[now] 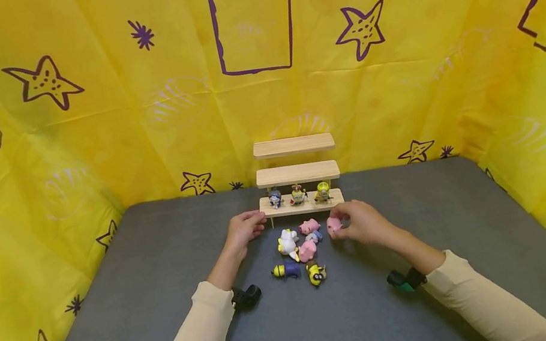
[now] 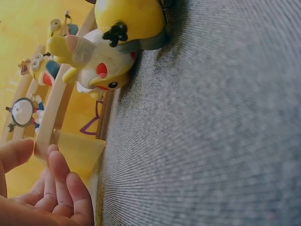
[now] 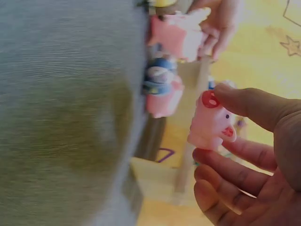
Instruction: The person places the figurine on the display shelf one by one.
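My right hand (image 1: 367,224) pinches a small pink pig figure (image 3: 211,120) between thumb and fingertips, above the table at the right front of a three-step wooden display shelf (image 1: 298,173). At the shelf's lowest left end, my left hand (image 1: 244,230) pinches the board's end between thumb and fingers. Three figures stand on that lowest board: a blue-and-white one (image 1: 275,199), a yellow one with red parts (image 1: 298,194) and a yellow one in a yellow hat (image 1: 322,192). Between the hands lie a white-and-yellow figure (image 1: 287,242) and further pink pigs (image 1: 307,250).
Nearer me on the grey tabletop (image 1: 323,332) lie a yellow-and-blue figure (image 1: 286,270) and a yellow-and-brown one (image 1: 316,273). The middle board (image 1: 298,173) and top board (image 1: 293,145) rise behind. Yellow patterned cloth (image 1: 267,104) encloses the back and sides.
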